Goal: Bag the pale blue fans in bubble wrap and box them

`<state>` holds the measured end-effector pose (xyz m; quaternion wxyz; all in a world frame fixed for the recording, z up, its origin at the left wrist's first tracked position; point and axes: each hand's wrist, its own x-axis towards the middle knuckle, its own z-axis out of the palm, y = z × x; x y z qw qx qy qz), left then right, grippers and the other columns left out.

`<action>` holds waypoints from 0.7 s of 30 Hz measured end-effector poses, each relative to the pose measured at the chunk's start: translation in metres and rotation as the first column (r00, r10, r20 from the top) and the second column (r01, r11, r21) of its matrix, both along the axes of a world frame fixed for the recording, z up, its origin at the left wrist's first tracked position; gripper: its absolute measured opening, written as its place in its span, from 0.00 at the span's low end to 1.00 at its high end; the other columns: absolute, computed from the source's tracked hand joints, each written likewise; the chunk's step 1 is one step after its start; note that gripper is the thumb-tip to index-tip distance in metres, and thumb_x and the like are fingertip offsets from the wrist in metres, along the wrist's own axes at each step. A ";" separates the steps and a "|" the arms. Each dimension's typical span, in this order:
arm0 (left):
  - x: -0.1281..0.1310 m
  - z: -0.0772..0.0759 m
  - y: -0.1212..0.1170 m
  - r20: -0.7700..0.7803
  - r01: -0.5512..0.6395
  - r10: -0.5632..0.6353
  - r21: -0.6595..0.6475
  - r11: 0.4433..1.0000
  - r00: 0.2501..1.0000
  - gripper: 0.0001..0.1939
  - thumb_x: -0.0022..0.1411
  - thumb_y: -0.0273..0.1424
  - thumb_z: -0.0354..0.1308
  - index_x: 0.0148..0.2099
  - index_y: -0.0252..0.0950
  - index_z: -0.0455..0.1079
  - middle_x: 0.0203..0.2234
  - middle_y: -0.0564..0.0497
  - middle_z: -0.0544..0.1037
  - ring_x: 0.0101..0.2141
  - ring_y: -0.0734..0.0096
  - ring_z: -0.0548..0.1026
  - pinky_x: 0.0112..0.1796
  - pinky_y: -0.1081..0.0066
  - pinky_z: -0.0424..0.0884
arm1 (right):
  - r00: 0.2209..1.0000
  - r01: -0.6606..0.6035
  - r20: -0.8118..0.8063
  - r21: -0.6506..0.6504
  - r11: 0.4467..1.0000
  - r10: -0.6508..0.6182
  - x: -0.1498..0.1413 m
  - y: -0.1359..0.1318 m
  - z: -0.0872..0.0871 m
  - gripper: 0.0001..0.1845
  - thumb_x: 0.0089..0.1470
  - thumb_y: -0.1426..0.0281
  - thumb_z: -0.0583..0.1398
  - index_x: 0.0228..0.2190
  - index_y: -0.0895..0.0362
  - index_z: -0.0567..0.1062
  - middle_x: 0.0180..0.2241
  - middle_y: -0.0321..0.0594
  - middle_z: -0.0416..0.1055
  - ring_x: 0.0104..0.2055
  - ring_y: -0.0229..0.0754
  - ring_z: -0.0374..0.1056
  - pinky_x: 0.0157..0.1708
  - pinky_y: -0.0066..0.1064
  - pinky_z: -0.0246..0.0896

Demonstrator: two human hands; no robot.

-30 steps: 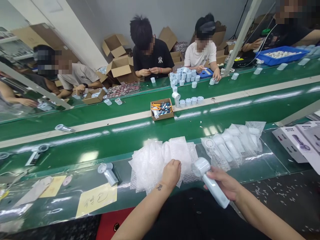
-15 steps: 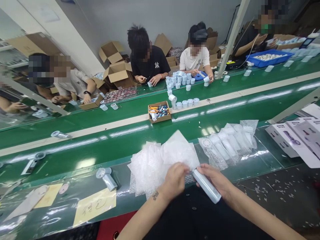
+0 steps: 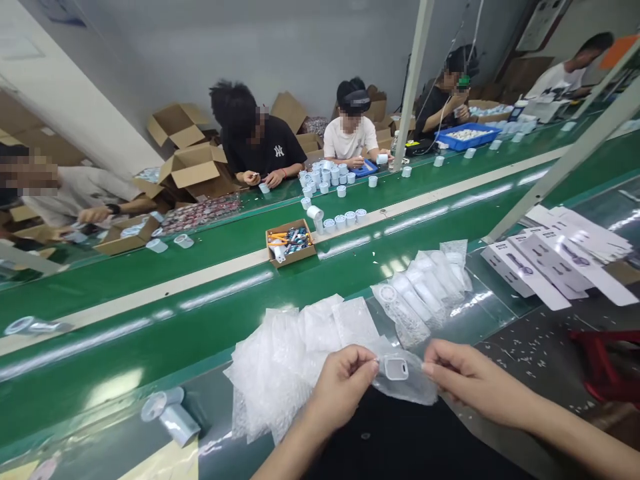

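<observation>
A clear bubble-wrap bag (image 3: 417, 387) is stretched between my two hands, in front of my body. My left hand (image 3: 345, 383) pinches its left edge, and my right hand (image 3: 465, 380) pinches the right edge. Inside the bag sits a pale blue handheld fan (image 3: 397, 369), of which only the rounded-square end of the handle, with a small slot, faces me. Left of my left hand lies a loose pile of bubble-wrap bags (image 3: 273, 373). Beyond my right hand, several bagged fans (image 3: 420, 287) lie in a row.
An unbagged fan (image 3: 175, 417) lies at the left. Flat printed cartons (image 3: 540, 267) are stacked at the right by a slanted post (image 3: 540, 190). Across the green conveyor (image 3: 210, 303) stands a small carton of parts (image 3: 293, 253). Several co-workers sit along the far side.
The fan, bare in my right hand before, has gone into a bubble-wrap bag taken from the pile. Both hands now grip the bag's edges. The view has swung to the right.
</observation>
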<state>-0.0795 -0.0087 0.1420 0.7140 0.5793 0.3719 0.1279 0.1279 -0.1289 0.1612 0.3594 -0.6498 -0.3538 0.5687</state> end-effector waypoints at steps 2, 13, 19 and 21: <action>0.002 0.009 -0.006 0.073 0.049 -0.049 0.001 0.999 0.996 0.14 0.56 0.40 0.60 0.32 0.32 0.72 0.20 0.55 0.68 0.22 0.79 0.61 0.26 0.77 0.58 | 0.977 0.146 -0.147 -0.072 0.987 -0.155 0.011 -0.006 0.008 0.18 0.50 0.53 0.61 0.26 0.55 0.68 0.23 0.33 0.65 0.24 0.35 0.60 0.25 0.26 0.57; 0.044 0.003 -0.003 0.125 0.531 -0.549 0.148 0.834 0.827 0.16 0.61 0.43 0.55 0.41 0.38 0.78 0.34 0.47 0.79 0.36 0.66 0.74 0.41 0.71 0.66 | 0.929 0.258 -0.255 -0.077 0.963 -0.270 0.033 0.034 -0.077 0.37 0.37 0.68 0.62 0.52 0.59 0.64 0.36 0.41 0.74 0.37 0.46 0.71 0.37 0.33 0.65; 0.023 -0.037 0.018 -0.043 -0.303 0.303 0.014 0.953 0.952 0.21 0.49 0.50 0.63 0.29 0.35 0.74 0.21 0.51 0.72 0.26 0.71 0.66 0.30 0.72 0.63 | 0.648 0.346 0.644 0.226 0.911 -0.406 0.149 0.091 -0.136 0.45 0.44 0.67 0.57 0.62 0.62 0.48 0.53 0.53 0.65 0.54 0.52 0.63 0.53 0.42 0.57; 0.018 -0.047 0.019 -0.056 -0.434 0.432 -0.040 0.900 0.900 0.22 0.44 0.51 0.65 0.28 0.35 0.74 0.20 0.52 0.71 0.24 0.72 0.64 0.28 0.73 0.61 | 0.625 0.308 0.679 0.237 0.921 -0.384 0.167 0.102 -0.152 0.44 0.45 0.66 0.57 0.61 0.64 0.50 0.56 0.54 0.62 0.58 0.52 0.60 0.56 0.41 0.55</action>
